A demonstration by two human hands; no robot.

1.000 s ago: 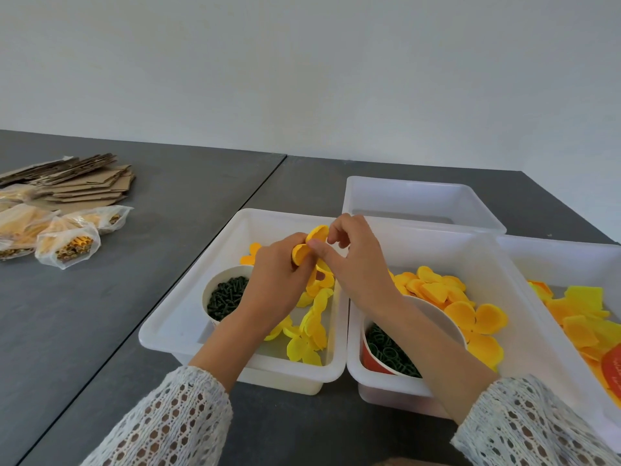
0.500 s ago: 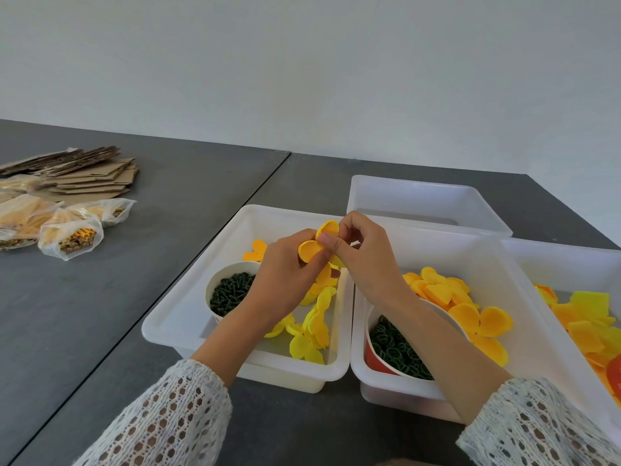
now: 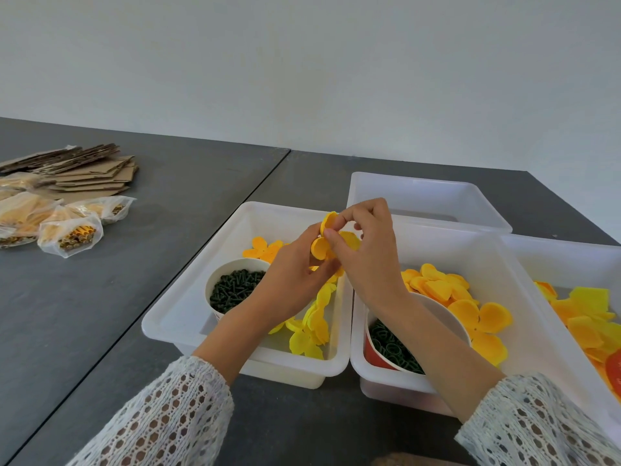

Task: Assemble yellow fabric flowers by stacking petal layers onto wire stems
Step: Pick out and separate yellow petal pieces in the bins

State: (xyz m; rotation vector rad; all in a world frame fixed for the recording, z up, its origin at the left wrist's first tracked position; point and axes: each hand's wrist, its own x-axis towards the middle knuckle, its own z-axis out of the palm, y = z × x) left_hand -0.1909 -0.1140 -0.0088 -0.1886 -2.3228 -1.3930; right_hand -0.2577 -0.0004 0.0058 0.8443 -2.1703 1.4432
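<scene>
At the far left of the dark table (image 3: 134, 297) lie flattened cardboard pieces (image 3: 87, 173) and clear bags (image 3: 70, 232) of small parts. Next, a white bin (image 3: 174, 317) holds a paper cup of dark green pieces (image 3: 235, 290) and loose yellow petal layers (image 3: 312, 327). Above its right wall the left hand (image 3: 292, 277) and right hand (image 3: 366, 260) meet, both pinching 1 orange-yellow flower (image 3: 327, 238) held clear of the bins. The second bin (image 3: 504, 264) holds a red cup of green rings (image 3: 393, 348) and orange petals (image 3: 470, 311); another bin (image 3: 430, 193) sits behind, and a fourth with yellow petals (image 3: 591, 307) at far right.
</scene>
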